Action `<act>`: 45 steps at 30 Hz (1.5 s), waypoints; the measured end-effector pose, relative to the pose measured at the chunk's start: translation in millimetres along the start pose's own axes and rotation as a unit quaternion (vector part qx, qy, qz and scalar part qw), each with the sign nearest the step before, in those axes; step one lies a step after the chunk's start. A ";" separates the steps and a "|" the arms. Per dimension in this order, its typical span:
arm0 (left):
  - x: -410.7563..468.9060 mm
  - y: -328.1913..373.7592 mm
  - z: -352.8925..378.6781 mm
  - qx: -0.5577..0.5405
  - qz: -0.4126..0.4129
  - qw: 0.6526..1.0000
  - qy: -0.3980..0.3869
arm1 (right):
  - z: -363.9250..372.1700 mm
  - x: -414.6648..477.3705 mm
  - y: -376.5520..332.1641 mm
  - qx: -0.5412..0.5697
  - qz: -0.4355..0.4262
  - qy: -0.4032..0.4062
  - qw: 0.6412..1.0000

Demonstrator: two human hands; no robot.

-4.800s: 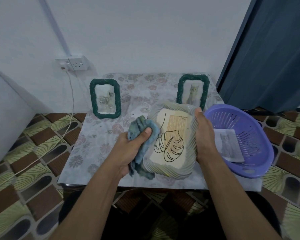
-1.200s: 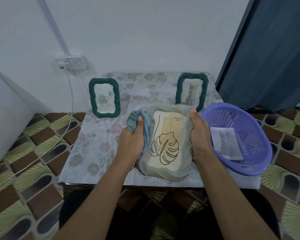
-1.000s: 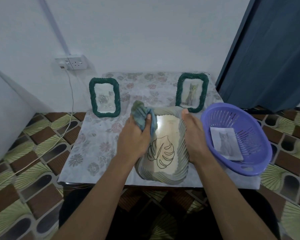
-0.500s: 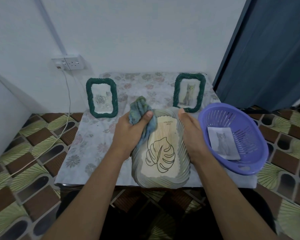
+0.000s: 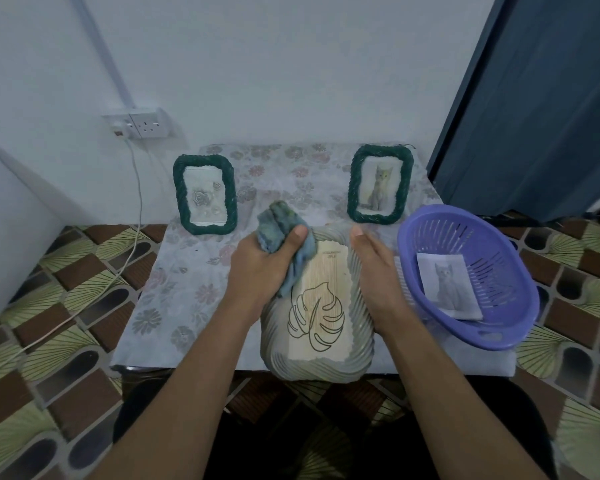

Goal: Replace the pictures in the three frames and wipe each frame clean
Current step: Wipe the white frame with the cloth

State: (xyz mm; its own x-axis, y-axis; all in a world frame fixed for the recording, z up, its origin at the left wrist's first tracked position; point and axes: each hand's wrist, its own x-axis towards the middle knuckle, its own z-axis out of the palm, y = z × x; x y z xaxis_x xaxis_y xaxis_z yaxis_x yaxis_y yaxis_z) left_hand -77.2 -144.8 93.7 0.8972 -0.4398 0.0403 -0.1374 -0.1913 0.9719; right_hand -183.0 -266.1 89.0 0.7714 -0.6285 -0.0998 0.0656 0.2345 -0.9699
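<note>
A grey rope-edged frame with a leaf drawing lies tilted at the table's front edge. My left hand grips a bunched blue cloth against the frame's upper left corner. My right hand holds the frame's right side, fingers curled behind its edge. Two green rope frames stand at the back: the left frame shows roses, the right frame shows a cat.
A purple plastic basket sits on the table's right end with a loose grey cat picture inside. The floral-clothed table stands against a white wall. A wall socket and its cable hang at the left.
The cloth in my left hand travelled up the frame's left edge to its top left corner. My right hand kept hold of the frame's right side throughout.
</note>
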 end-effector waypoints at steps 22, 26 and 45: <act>3.3 8.1 1.3 0.082 -0.026 0.995 0.043 | 24.3 -11.6 -8.3 -0.066 -0.054 0.025 0.996; 11.2 1.9 -0.4 0.093 -0.018 0.990 0.104 | 28.6 -14.8 -8.0 -0.084 -0.071 0.011 0.994; 11.3 1.2 10.4 0.076 -0.064 0.987 0.122 | 27.7 -10.0 9.4 -0.140 -0.138 -0.015 0.980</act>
State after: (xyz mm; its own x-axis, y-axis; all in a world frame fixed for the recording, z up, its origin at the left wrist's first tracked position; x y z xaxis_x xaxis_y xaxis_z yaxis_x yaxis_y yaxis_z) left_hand -71.6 -159.1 92.9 0.9833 -0.1817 -0.0083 -0.0606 -0.3702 0.9270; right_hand -172.6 -237.2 87.0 0.7677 -0.6159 0.1771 0.1014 -0.1561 -0.9825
